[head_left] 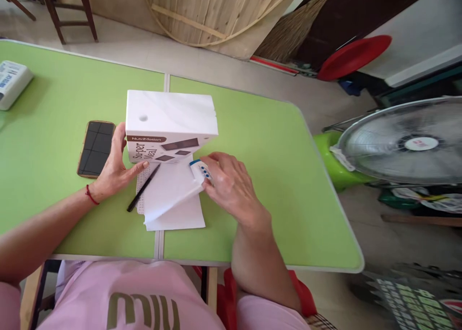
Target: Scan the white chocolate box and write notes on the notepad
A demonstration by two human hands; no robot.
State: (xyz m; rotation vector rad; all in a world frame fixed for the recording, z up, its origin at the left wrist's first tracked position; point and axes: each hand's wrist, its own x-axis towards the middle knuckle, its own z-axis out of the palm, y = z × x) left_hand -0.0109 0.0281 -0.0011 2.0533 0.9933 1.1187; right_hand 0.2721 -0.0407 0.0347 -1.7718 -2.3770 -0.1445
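A white NutriMotion box stands on the green table, its printed side facing me. My left hand is at the box's lower left corner, fingers against its side, partly hidden, and thumb stretched along the front. Between thumb and fingers, my right hand pinches a small white block with a blue end and blue dots, perhaps an eraser; its kind is unclear. Under it lie white paper sheets, the top one lifted at its right edge. Left of the sheets, a black pen rests on a printed strip.
A dark-screened phone lies left of my left hand. At the table's far left sits a white device. A seam crosses the green tabletop. Beyond its right edge stands a large fan. A wooden chair is at the back left.
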